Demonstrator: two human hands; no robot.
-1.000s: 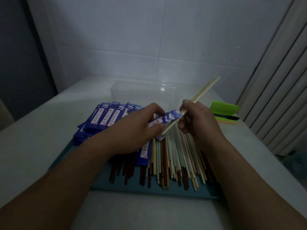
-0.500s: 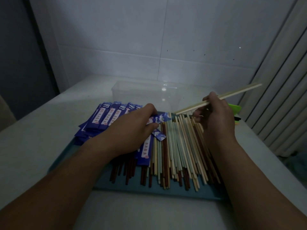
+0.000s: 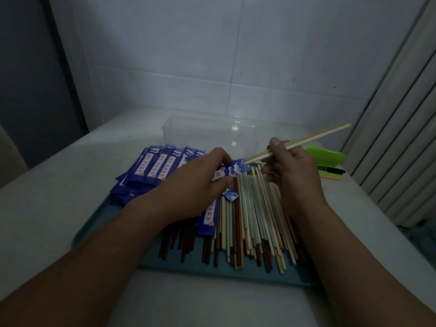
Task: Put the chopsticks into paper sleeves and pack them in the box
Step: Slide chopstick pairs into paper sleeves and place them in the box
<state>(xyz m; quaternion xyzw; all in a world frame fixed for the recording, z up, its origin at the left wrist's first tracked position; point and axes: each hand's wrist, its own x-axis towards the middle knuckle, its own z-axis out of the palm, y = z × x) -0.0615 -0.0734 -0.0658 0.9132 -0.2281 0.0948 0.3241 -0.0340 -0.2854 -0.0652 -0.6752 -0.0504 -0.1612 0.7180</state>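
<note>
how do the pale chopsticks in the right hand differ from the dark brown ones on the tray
The pale wooden chopsticks slant up, held by the right hand; the dark brown chopsticks lie flat on the teal tray. Pale ones are light tan, dark ones reddish brown. Both are slim, straight sticks.

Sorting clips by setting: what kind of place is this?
Likely a plain room at home or a small back room, not a factory: a tiled wall, one pale table, and a tray holding loose chopsticks and paper sleeves, a clear box behind it.
</note>
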